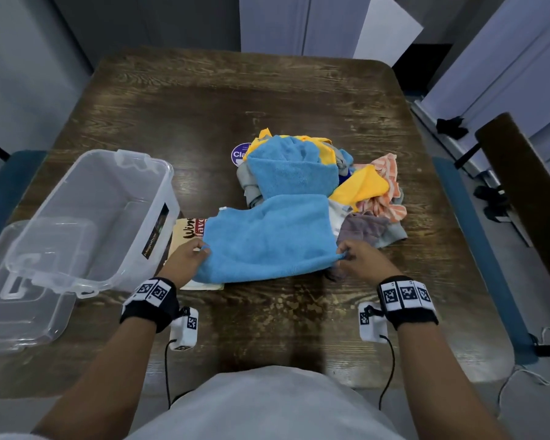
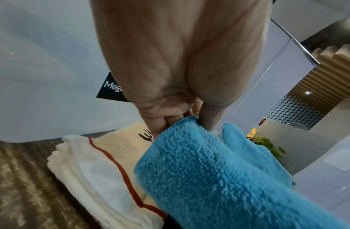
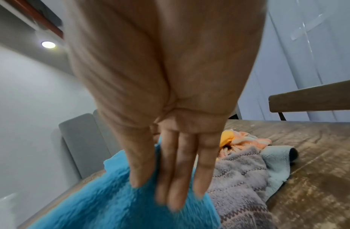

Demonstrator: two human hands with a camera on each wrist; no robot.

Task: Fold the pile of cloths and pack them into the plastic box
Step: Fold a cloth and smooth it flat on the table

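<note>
Nearest us, a grey shirt point(image 1: 267, 408) and two banded forearms. The left hand point(image 1: 186, 257) pinches the blue cloth point(image 1: 267, 242) at its near-left corner, thumb over curled fingers. The right hand point(image 1: 364, 258) pinches the near-right corner. We see the cloth stretched between them over the table point(image 1: 267, 312), its far edge touching the pile of cloths point(image 1: 299, 173). The plastic box point(image 1: 171, 173) stands left, beside a folded cream cloth point(image 1: 185, 230).
</note>
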